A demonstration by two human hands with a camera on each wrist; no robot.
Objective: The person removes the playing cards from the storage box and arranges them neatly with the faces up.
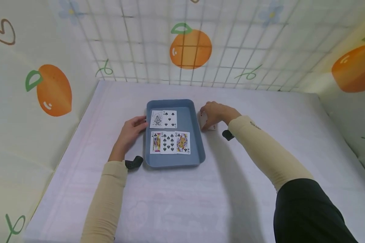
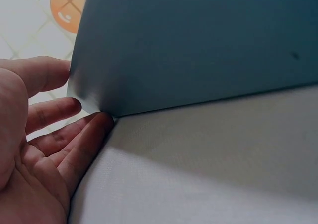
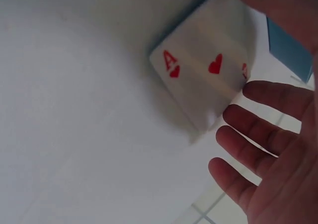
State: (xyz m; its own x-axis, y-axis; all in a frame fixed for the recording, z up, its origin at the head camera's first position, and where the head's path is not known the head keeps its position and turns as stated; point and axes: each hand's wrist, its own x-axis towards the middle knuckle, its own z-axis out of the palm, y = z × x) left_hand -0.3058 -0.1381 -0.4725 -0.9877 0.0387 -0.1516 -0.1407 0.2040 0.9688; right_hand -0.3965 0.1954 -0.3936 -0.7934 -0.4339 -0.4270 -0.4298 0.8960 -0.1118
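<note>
A blue tray (image 1: 174, 164) holds face-up playing cards in two rows. The upper row has a joker (image 1: 156, 119) and a five of spades (image 1: 170, 119); the lower has a jack (image 1: 155, 142), a ten of spades (image 1: 168, 142) and a queen (image 1: 183, 142), overlapping. My left hand (image 1: 131, 131) rests against the tray's left wall, fingertips touching it in the left wrist view. Right of the tray, my right hand (image 1: 216, 114) pinches a stack of playing cards (image 3: 198, 70) between thumb and index finger. An ace of hearts tops the stack; the other fingers reach out past it.
A white cloth covers the table (image 1: 176, 202). Behind it stands a wire grid (image 1: 231, 50) under a white sheet with orange fruit prints, and similar sheets hang at both sides. Dark wrist devices (image 1: 134, 162) sit at both cuffs.
</note>
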